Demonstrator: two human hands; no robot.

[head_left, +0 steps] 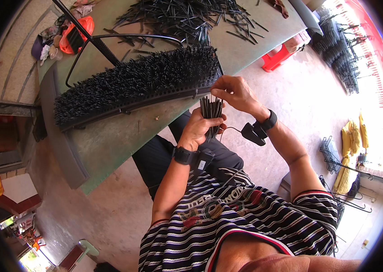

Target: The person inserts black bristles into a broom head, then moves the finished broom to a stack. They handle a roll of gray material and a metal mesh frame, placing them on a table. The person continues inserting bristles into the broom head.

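My left hand [194,129] is wrapped round a bundle of thin black sticks [210,108], their upper ends standing out above my fingers. Just above these ends, my right hand [236,94] has its thumb and fingertips drawn together in a pinch. Whatever lies in that pinch is too small to make out. Beside both hands, a long black perforated board [159,97] stretches away to the left. Black sticks packed close together stand up from it like bristles [137,75]. My right fingertips are close to its right end; whether they touch it, I cannot tell.
A heap of loose black sticks [169,18] lies on the far part of the green table [123,158]. A black metal bar [82,29] rises behind the board. Right of the table stands a red stool [275,59]. An orange bag [76,36] lies far left.
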